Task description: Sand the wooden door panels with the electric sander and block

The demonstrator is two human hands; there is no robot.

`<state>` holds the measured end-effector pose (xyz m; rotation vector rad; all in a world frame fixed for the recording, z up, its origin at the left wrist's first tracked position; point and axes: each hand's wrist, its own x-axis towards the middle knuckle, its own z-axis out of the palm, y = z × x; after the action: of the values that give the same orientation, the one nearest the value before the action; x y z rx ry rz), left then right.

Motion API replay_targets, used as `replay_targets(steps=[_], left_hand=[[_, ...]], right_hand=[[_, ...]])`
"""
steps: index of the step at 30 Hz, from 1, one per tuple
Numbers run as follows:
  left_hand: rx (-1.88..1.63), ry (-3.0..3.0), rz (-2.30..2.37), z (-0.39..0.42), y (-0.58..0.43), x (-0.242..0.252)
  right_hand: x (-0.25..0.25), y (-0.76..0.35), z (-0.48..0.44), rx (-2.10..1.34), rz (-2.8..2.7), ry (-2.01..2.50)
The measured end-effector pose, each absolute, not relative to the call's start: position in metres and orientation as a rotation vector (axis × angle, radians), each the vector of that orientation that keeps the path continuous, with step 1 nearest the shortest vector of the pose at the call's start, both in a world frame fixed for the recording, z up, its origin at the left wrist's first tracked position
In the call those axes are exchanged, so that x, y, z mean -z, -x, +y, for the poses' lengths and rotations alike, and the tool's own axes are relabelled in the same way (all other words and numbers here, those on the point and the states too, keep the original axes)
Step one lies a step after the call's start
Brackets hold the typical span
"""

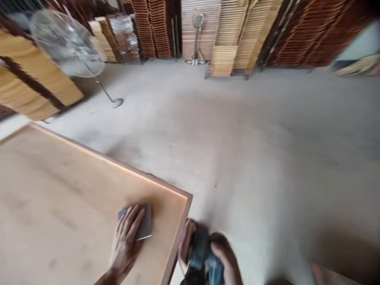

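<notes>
On the framed panel, laying the left hand over a grey pad near one corner; cannot tell whether gripping. Beside the right edge, clasping a blurred power tool with the right hand, apart from the left.

I see that the person's left hand is bare, with long, slender fingers that become narrower toward the tips. The back of this hand is rather broad. Just behind it comes a narrower wrist, and after the wrist a bare forearm, which the lower border of my view cuts. The right hand is bare also; its outline is blurred, so I cannot tell its smaller details.
</notes>
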<state>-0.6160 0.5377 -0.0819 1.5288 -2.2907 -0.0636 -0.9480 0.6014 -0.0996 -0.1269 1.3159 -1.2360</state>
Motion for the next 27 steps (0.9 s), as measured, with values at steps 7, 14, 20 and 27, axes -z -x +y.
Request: replay_targets(steps=[7,14,20,27], left_hand=[[0.112,-1.441,-2.57,0.642,0.562,0.083],[0.123,-1.347,-2.527,0.666,0.56,0.072],[0.102,-1.268,-2.494,0.661,0.566,0.071],[0.042,-1.218,-2.504,0.66,0.563,0.073]], right_hand=[[0.077,0.978,0.527,1.312,1.283,0.259],[0.089,0.908,0.675,1.259,1.23,0.217],[0.084,0.851,0.794,1.17,1.241,0.173],[0.081,0.799,0.897,1.075,1.288,0.12]])
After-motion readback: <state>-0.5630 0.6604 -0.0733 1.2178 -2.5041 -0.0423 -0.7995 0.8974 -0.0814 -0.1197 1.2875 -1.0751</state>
